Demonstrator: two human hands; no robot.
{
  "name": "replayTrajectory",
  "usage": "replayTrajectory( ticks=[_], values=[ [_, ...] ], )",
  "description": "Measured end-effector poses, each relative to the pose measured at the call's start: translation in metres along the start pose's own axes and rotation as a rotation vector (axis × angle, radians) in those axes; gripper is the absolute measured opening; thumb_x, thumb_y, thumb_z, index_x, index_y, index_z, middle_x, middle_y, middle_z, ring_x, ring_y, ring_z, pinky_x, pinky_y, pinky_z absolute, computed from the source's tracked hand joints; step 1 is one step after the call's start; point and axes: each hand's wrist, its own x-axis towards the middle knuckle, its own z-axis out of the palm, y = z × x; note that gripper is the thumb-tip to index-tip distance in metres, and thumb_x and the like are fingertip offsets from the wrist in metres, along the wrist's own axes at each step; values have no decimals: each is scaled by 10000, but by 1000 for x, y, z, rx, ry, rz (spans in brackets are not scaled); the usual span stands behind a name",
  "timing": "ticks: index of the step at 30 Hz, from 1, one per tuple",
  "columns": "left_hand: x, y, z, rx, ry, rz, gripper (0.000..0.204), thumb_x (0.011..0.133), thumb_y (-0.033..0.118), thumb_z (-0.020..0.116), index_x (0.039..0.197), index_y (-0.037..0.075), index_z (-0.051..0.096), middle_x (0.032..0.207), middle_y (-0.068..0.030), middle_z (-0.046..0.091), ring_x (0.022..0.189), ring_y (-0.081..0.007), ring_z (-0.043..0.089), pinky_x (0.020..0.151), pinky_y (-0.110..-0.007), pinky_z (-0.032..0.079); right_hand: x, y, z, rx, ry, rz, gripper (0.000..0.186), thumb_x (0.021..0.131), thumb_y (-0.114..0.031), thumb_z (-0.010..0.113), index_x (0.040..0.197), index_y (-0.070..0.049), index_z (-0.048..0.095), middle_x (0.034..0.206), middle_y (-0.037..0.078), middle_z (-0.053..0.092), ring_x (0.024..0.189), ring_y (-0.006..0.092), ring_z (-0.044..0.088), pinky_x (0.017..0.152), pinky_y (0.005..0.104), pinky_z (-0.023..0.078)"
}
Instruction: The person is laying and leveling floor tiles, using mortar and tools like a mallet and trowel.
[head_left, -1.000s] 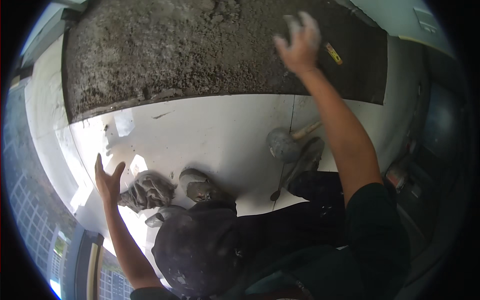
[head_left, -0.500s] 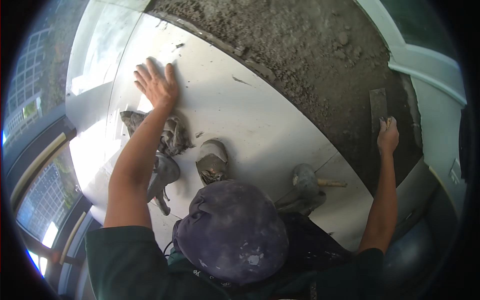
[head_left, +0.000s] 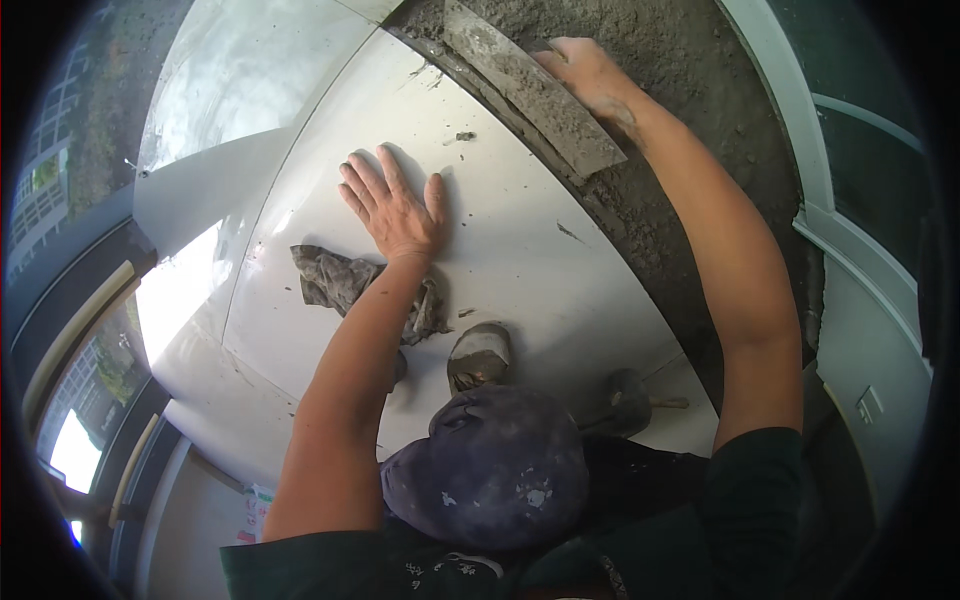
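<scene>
Gripping the trowel (head_left: 535, 88), your right hand (head_left: 592, 78) is at the top of the frame, right of the middle, with its fingers curled in behind the blade. You can't see the handle from here. The long blade slants from the top middle down to the right, over the gray mix (head_left: 690, 70) and close to the edge of the pale floor tiles (head_left: 520, 220).

The trowel looks fairly light, but it is long, so its ends may tip or twist. Hold it by the handle, near the middle, so both ends balance. The blade looks hard and stiff and should not break easily. Its edges may be thin, so keep your fingers off them. Gray grit coats it, and wet muck could make it slippery, so hold on snugly.

Your left hand (head_left: 400, 215) seems to lie flat on the tiles, left of the middle, fingers spread, holding nothing. A crumpled rag (head_left: 340, 282) lies just below it; it looks soft, so you could pinch it anywhere
</scene>
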Motion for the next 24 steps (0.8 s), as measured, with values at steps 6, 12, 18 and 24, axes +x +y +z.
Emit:
replayTrajectory(
  ticks=[6, 12, 18, 24],
  values=[
    [4, -4, -3, -36, -24, -4, 896, 932, 604, 493, 1563, 11, 264, 1599, -357, 158, 1510, -515, 59, 1228, -589, -10, 65, -35, 26, -43, -34, -19, 506, 934, -446, 662, 1021, 51, 709, 924, 214, 719, 827, 302, 693, 758, 426, 526],
    [4, -4, -1, -14, -67, 0, 923, 915, 615, 510, 1559, 1, 264, 1595, -362, 165, 1505, -526, 58, 1224, -599, -9, 94, -28, 39, -143, -68, 7, 448, 948, -384, 640, 1009, 53, 722, 949, 225, 726, 844, 291, 697, 741, 444, 518],
    [5, -2, 0, -22, -74, -2, 934, 917, 631, 497, 1559, -6, 261, 1604, -358, 140, 1511, -520, 37, 1222, -598, -12, 56, 16, 27, -126, -218, 147, 395, 955, -331, 630, 1016, 51, 708, 891, 180, 709, 810, 227, 657, 719, 415, 509],
    [2, -2, 3, -19, -90, -7, 953, 916, 656, 481, 1562, -6, 254, 1612, -354, 115, 1517, -508, 10, 1223, -588, -21, 20, 46, -2, -127, -406, 219, 331, 965, -268, 618, 1023, 49, 690, 822, 127, 688, 768, 151, 609, 693, 380, 498]
  ],
)
